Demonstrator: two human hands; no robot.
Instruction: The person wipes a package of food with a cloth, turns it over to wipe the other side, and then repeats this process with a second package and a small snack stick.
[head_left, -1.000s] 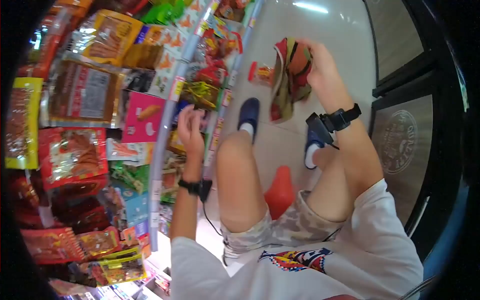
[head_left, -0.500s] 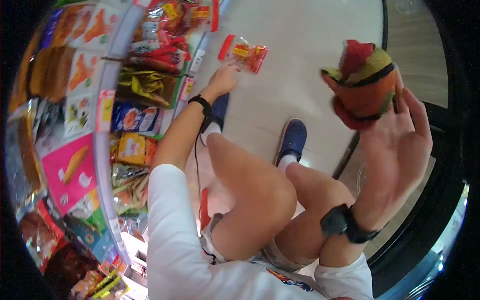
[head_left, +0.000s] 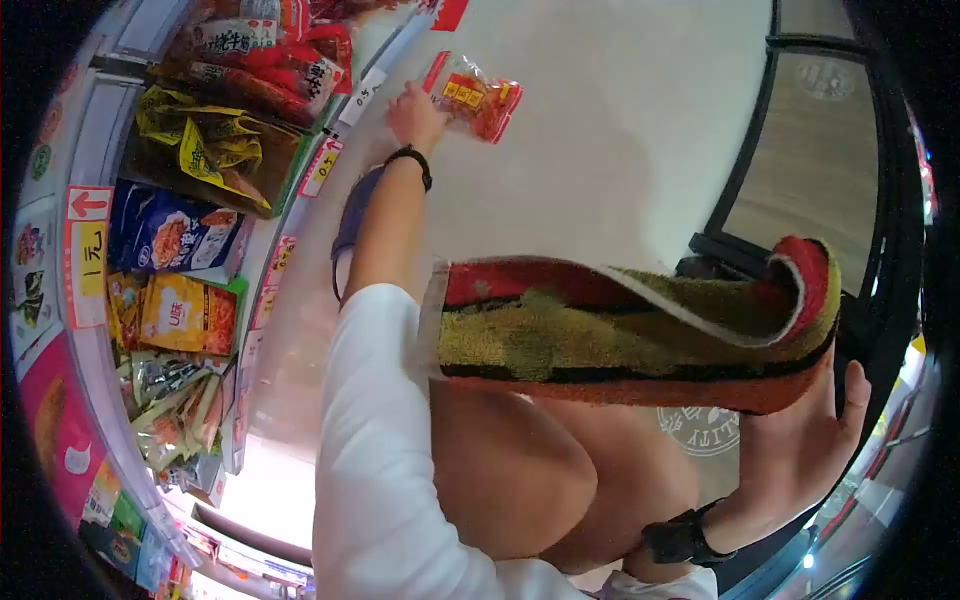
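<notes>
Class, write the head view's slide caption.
Left hand at a snack packet on the floor, right hand holding a striped cloth.

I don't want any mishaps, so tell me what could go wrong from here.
The striped cloth could slip from the right hand, whose grip is partly hidden. The packet on the floor might slide away, since the left hand is only at its edge.

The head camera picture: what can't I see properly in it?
In the head view:
- Right hand: some fingers are hidden by the striped cloth.
- Left hand: too small to tell if it grips the snack packet or just touches it.
- Blue shoe: partly hidden by the left forearm.
- Red thing: cut off by the top edge.
</notes>
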